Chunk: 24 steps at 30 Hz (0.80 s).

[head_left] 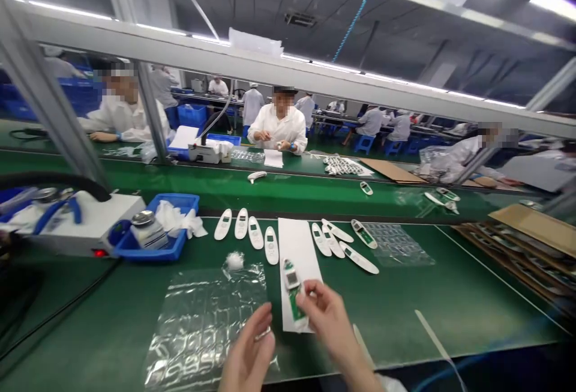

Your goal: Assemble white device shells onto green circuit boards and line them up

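Right hand (330, 314) pinches thermometer board (291, 284) by its near end, long axis toward far edge of worktop (427, 302); left hand (249, 350) just left, curled, grip unclear.

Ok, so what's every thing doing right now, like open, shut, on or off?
circuit board, bare, on the white strip, pinched by the right hand
left hand, over the clear sheet, grip unclear
jar, lid on, in the blue tray
four white shells, face up, in a row
open shell, green board showing
red light, on
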{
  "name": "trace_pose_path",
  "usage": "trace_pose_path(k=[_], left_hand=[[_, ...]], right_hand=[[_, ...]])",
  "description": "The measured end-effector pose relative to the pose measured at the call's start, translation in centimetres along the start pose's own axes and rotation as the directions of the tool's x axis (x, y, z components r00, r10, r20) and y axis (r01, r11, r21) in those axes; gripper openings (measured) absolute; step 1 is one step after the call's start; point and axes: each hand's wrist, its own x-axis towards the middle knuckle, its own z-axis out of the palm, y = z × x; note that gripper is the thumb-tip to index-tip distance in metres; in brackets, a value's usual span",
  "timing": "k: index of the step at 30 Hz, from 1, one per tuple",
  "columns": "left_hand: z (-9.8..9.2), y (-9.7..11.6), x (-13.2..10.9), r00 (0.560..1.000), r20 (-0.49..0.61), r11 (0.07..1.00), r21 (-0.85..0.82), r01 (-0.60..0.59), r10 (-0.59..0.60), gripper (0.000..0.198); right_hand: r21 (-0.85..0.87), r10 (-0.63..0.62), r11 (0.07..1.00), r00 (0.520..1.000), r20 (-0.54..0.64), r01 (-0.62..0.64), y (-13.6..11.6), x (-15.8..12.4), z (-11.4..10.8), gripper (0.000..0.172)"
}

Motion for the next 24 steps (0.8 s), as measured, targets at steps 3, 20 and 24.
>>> trace_pose_path(k=[3, 20, 24], left_hand=[[-0.6, -0.2, 0.5, 0.997, 0.074, 1.0, -0.002, 0.031, -0.031, 0.058], [-5.8, -1.5, -1.7, 0.96, 0.209, 0.981, 0.105, 0.165, -0.184, 0.06], [-6.0, -0.1, -2.1, 0.965, 0.185, 0.982, 0.073, 0.176, -0.187, 0.06]], right_hand=[[0.074, 0.102, 0.99, 0.978, 0.183, -0.117, 1.2, -4.2, 5.4, 0.041], [-0.278, -0.314, 0.842, 0.839, 0.445, 0.463, -2.0, -4.5, 8.1, 0.016], [-0.265, -0.475, 0.703, 0.713, 0.516, 0.66, -2.2, -4.2, 8.7, 0.019]])
